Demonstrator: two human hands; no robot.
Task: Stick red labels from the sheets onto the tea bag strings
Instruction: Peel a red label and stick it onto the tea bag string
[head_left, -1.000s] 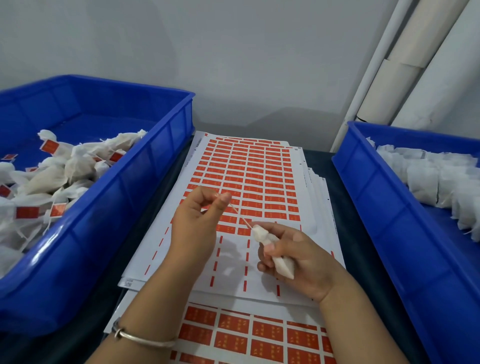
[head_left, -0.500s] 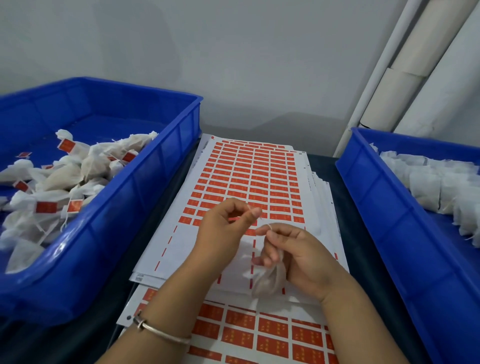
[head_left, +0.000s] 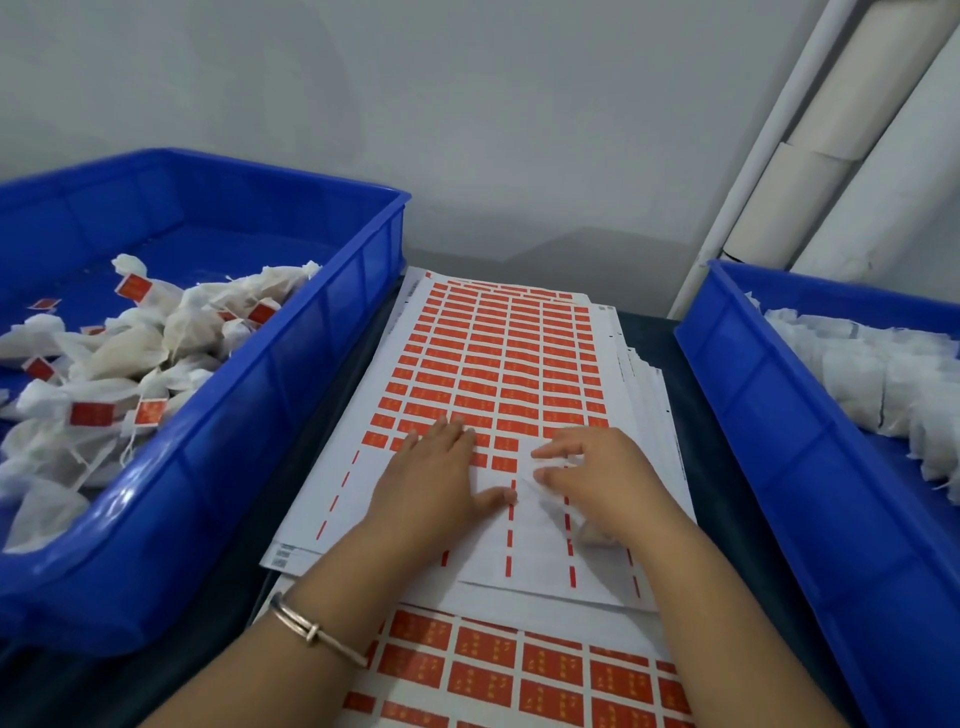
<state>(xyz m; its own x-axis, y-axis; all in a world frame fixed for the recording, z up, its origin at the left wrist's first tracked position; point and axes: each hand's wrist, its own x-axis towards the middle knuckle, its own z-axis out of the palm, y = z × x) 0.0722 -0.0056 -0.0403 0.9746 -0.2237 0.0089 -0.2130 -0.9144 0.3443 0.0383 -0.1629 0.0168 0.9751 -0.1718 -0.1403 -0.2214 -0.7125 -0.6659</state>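
My left hand (head_left: 434, 475) lay flat, fingers straight, on the top label sheet (head_left: 498, 364), fingertips at the nearest rows of red labels (head_left: 483, 374). My right hand (head_left: 597, 483) pressed a white tea bag (head_left: 592, 530) against the sheet's stripped part, fingers bent over it; most of the bag was hidden under my palm, and I could not tell whether I gripped it or which way it pointed. Its string was too blurred to trace. The sheet ran lengthwise away from me, atop a fanned stack. The left blue bin (head_left: 291, 395) held tagged tea bags (head_left: 156, 348); the right blue bin (head_left: 779, 415), cut off at the frame edge, held untagged tea bags (head_left: 872, 374). A bangle (head_left: 311, 631) circled my left wrist.
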